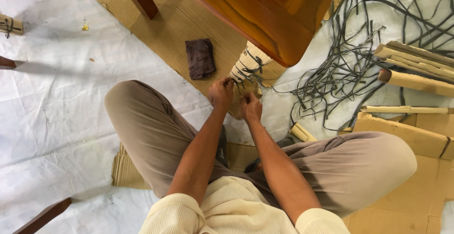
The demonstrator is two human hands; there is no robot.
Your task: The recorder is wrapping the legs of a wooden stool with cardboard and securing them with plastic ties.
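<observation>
Wrapped furniture leg [246, 68]: cardboard sleeve bound with dark strap, under the corner of the wooden table [265, 11], standing on a cardboard sheet [165, 30] on the floor. Left hand [221, 93] at lower edge of the wrapping, fingers pinched together on the strap. Right hand [250, 107] just beside it, touching the wrapping lower down, fingers closed; what they hold cannot be told. Person seated cross-legged. Dark cloth [200, 58] on the cardboard, left of the leg. Tangle of loose dark straps [340, 68] to the right; cardboard rolls [416, 66] beyond.
</observation>
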